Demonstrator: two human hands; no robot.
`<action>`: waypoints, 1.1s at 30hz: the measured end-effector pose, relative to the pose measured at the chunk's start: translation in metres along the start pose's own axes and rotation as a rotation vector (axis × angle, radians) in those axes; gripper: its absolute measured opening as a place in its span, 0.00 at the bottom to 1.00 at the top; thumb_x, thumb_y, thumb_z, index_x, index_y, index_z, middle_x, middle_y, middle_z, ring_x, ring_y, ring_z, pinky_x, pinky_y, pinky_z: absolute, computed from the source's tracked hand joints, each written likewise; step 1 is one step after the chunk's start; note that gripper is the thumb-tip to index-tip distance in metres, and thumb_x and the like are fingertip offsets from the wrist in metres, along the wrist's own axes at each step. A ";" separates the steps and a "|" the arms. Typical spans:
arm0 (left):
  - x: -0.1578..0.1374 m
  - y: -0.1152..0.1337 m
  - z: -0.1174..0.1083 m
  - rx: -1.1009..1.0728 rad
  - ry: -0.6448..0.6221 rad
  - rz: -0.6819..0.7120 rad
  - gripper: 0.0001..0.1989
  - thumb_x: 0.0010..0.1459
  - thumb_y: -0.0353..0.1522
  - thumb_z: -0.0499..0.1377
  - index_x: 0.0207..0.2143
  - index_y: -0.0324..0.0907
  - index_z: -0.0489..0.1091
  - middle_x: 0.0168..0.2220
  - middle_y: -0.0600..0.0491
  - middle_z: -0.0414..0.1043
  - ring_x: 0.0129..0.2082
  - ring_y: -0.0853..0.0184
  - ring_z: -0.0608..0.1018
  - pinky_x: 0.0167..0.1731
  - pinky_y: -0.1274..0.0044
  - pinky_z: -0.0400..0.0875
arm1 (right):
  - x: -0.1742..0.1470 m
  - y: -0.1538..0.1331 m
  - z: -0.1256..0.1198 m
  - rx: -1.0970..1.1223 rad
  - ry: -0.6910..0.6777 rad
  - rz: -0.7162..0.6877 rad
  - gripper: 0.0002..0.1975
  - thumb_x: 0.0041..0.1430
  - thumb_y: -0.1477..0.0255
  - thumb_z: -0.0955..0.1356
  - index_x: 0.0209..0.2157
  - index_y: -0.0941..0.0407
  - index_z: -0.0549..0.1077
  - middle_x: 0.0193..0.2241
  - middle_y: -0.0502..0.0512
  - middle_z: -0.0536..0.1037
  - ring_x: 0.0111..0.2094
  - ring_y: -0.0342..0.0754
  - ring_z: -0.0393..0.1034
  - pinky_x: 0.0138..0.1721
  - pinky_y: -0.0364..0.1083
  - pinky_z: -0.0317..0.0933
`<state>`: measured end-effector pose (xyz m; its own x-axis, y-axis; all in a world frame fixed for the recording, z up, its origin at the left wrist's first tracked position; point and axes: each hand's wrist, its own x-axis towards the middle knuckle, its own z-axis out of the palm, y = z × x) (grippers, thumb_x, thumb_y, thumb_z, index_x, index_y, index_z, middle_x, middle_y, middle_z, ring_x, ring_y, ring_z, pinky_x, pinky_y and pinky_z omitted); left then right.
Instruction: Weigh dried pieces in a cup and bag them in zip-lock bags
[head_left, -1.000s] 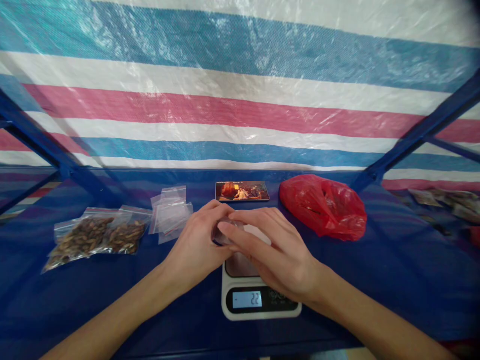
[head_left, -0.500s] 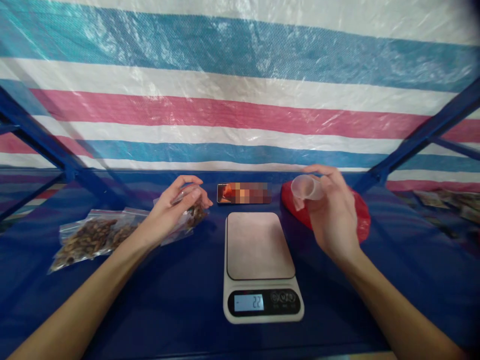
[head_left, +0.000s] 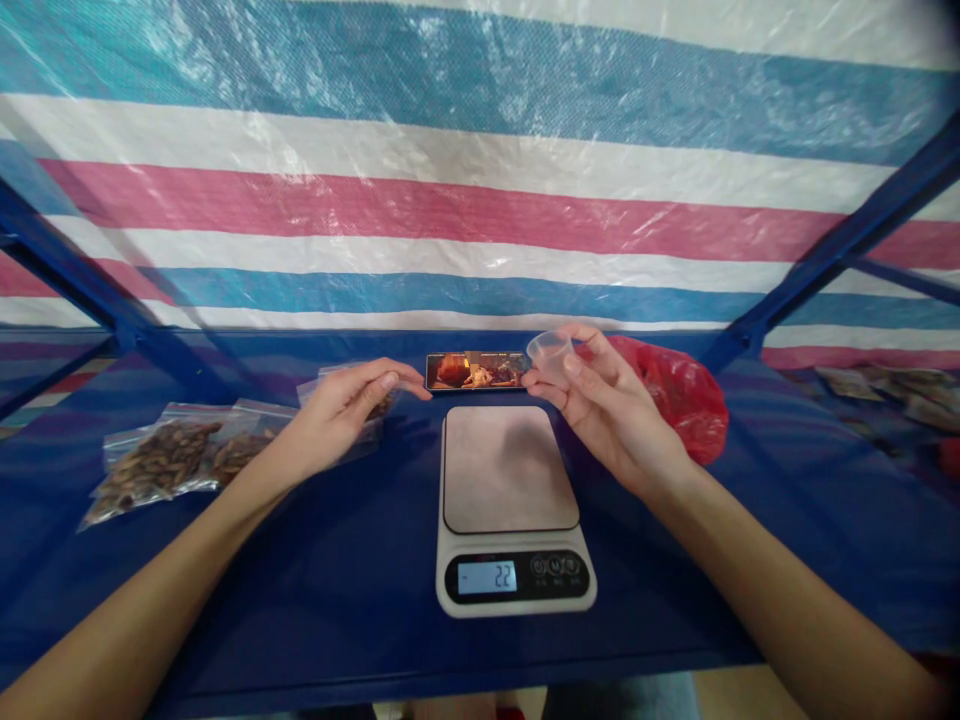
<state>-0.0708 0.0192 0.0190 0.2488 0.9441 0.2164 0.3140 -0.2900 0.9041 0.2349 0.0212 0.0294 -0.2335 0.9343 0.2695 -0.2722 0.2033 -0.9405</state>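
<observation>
A small clear plastic cup [head_left: 550, 358] is gripped between the thumb and fingers of my right hand [head_left: 611, 410], tilted, above the back right of the kitchen scale. My left hand [head_left: 352, 405] is over a clear zip bag [head_left: 356, 445] of brown dried pieces, partly hiding it. Its fingers stretch toward the phone, and I see nothing held in them. Between my hands stands the white digital kitchen scale [head_left: 511, 470], its plate bare and its display reading -2.2.
A phone [head_left: 476, 371] showing a video lies behind the scale. A red plastic bag [head_left: 686, 400] sits behind my right hand. More zip bags of brown pieces [head_left: 161, 455] lie at left. Blue metal frame bars [head_left: 817, 270] slant up on both sides, with striped sheeting [head_left: 450, 220] behind.
My right hand has brought the cup left, from in front of the red bag to near the phone. My left hand's fingers have straightened over the zip bag. The view has shifted slightly.
</observation>
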 end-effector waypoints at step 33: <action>-0.005 0.008 0.023 -0.504 0.198 -0.096 0.19 0.52 0.38 0.77 0.35 0.40 0.71 0.38 0.44 0.86 0.28 0.63 0.84 0.33 0.73 0.78 | 0.001 -0.013 -0.018 -1.124 -0.297 -0.421 0.10 0.65 0.71 0.73 0.30 0.55 0.72 0.39 0.56 0.78 0.44 0.53 0.72 0.48 0.52 0.65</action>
<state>-0.0487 0.0085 0.0164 0.0484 0.9882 0.1451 -0.1632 -0.1355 0.9772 0.2547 0.0249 0.0379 -0.5645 0.6622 0.4928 0.5412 0.7477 -0.3847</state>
